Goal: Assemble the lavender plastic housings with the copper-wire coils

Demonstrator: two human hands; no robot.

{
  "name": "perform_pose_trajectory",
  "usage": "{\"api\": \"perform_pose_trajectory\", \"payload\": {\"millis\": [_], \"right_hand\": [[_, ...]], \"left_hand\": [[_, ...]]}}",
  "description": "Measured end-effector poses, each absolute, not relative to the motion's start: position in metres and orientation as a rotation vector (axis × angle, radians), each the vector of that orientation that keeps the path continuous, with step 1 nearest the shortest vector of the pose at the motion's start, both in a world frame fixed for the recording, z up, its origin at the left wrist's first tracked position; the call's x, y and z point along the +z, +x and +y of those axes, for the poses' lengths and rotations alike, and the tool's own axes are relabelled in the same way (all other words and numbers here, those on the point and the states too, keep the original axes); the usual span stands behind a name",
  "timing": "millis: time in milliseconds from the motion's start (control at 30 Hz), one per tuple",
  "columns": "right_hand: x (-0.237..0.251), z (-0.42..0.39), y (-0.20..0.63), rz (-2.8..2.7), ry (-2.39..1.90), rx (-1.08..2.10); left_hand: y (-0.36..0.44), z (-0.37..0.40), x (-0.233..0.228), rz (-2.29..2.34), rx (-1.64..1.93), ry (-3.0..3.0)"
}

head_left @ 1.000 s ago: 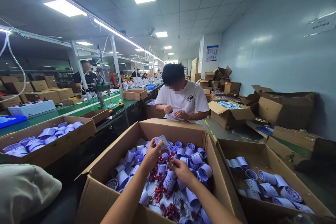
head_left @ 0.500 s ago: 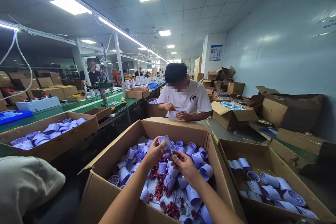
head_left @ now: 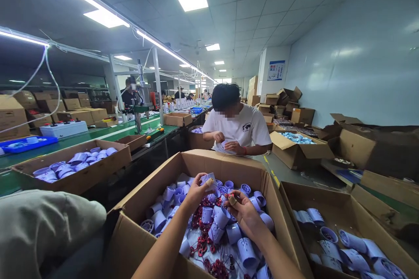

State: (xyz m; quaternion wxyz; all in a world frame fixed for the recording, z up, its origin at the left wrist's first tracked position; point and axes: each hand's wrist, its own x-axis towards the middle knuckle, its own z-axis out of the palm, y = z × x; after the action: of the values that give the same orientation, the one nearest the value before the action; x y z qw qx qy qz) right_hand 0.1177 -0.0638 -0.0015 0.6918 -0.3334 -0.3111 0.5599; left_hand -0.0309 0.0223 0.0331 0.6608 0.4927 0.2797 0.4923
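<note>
My left hand is closed around a lavender plastic cup-shaped housing, held above a large cardboard box. To its right, my right hand has thumb and fingers pinched on a small red part, mostly hidden by the fingertips. Tape or a finger cover wraps a fingertip on each hand. Below them, many lavender housings lie in the box, with a tangle of red wired parts in the middle on whitish plastic sheeting.
Across the box sits a person in a white T-shirt, hands at a small part. Open boxes of lavender housings stand left and right. A green conveyor bench runs along the left; grey fabric bulges at lower left.
My right hand has moved right, away from the housing in my left hand, with the red part in its fingers. The whole view has shifted slightly.
</note>
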Motion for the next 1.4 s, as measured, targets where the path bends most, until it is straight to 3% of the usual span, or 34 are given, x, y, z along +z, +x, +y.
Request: {"api": "perform_pose_trajectory", "payload": {"millis": [567, 833, 1133, 1400], "right_hand": [[0.008, -0.076, 0.118, -0.760, -0.715, 1.365], [0.013, -0.080, 0.124, -0.740, -0.690, 1.377], [0.009, -0.080, 0.137, -0.740, -0.708, 1.251], [0.021, -0.089, 0.131, -0.671, -0.593, 1.192]], "left_hand": [[-0.030, 0.021, 0.030, 0.650, 1.008, 1.126], [-0.034, 0.039, 0.024, 0.716, 1.251, 1.093], [-0.030, 0.029, 0.014, 0.717, 1.223, 1.880], [-0.026, 0.032, 0.019, 0.549, 1.077, 1.025]]}}
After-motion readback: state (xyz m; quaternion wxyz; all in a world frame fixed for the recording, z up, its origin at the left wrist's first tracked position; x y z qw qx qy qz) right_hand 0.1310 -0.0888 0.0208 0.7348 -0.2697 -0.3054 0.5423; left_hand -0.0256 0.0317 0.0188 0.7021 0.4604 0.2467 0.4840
